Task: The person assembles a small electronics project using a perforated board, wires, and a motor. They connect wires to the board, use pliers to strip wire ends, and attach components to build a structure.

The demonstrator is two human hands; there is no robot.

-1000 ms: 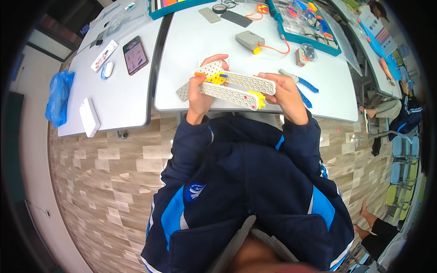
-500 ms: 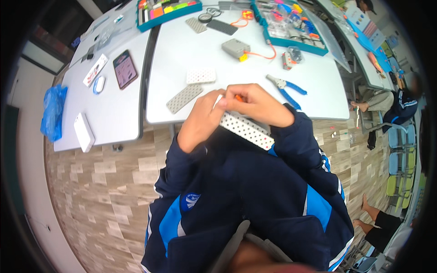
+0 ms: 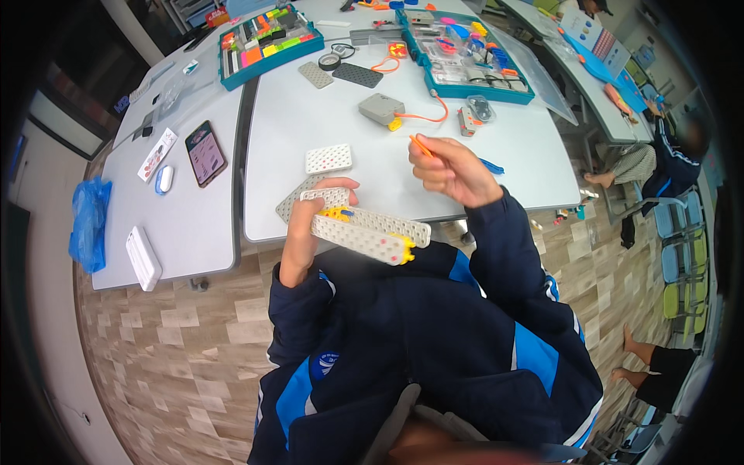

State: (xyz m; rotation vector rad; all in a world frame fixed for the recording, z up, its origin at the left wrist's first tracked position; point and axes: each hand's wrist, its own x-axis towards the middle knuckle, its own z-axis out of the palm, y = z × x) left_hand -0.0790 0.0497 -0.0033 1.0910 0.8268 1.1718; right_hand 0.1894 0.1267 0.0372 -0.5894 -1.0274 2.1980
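Note:
My left hand grips one end of a building-piece assembly, made of white perforated plates set in parallel with yellow connectors between them. It is held at the table's near edge, its other end pointing right. Raised to the right, apart from it, my right hand pinches a thin orange stick-like piece. Behind my left hand lie a grey perforated plate, partly hidden, and a small white perforated plate. Just past my right hand shows a blue handle of the pliers; my hand covers the rest.
A grey box with an orange cable lies mid-table. Two teal-edged parts trays, left and right, stand farther back. On the left table are a phone, a white case and a blue bag. People sit at right.
My hands have separated: the left moved down-left with the assembly, the right moved right and up with the orange piece. The assembly has turned to show its yellow connectors. The view has shifted.

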